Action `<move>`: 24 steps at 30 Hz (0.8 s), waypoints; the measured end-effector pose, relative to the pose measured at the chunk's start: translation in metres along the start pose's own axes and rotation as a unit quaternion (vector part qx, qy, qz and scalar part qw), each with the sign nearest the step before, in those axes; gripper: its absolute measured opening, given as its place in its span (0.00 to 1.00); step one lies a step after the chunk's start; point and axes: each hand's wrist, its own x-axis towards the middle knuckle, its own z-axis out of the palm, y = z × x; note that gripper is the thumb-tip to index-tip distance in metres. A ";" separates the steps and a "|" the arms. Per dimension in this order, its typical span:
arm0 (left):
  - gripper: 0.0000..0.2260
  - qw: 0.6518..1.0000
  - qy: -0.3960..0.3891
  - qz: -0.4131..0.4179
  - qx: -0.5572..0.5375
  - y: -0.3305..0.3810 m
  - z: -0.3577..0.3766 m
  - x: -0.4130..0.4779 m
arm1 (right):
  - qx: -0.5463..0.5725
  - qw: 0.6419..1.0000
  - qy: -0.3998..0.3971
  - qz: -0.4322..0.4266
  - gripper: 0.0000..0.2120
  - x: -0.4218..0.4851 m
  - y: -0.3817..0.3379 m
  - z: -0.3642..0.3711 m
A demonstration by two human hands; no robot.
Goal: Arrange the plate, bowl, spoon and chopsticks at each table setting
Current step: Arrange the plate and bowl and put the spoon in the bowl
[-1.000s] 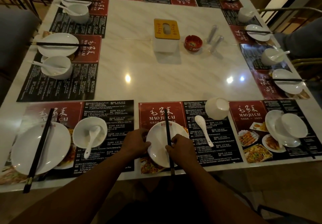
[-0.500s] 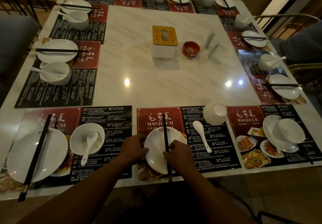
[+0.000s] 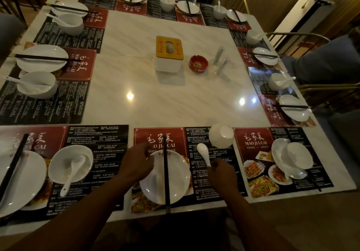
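Observation:
On the near middle placemat [image 3: 218,174] lies a white plate [image 3: 165,176] with black chopsticks [image 3: 166,172] straight across it. My left hand [image 3: 136,163] grips the plate's left rim. To the right of the plate, my right hand [image 3: 222,172] pinches the handle of a white spoon [image 3: 202,153] that lies on the mat. A white bowl [image 3: 221,135] sits tipped on its side at the mat's far right corner. On the near right mat a plate [image 3: 280,155] and a bowl [image 3: 299,159] are stacked, tilted.
The near left setting has a plate [image 3: 19,182] with chopsticks and a bowl [image 3: 70,165] holding a spoon. Settings line the left, far and right sides. A tissue box [image 3: 169,53], red ashtray [image 3: 198,63] and two clear shakers [image 3: 220,59] stand mid-table. Chairs surround it.
My right hand has left the chopsticks on the plate and moved right to take the spoon's handle. My left hand stays on the plate's rim.

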 end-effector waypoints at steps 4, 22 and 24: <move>0.10 1.000 -0.013 0.019 0.011 0.022 0.015 0.005 | 0.024 0.999 0.035 -0.020 0.07 0.031 0.009 -0.015; 0.13 0.993 0.086 -0.079 -0.007 0.115 0.100 0.004 | 0.030 0.967 -0.152 -0.204 0.21 0.081 0.020 0.001; 0.11 0.993 0.092 -0.068 -0.012 0.121 0.106 0.001 | 0.068 0.963 -0.174 -0.192 0.20 0.081 0.032 -0.008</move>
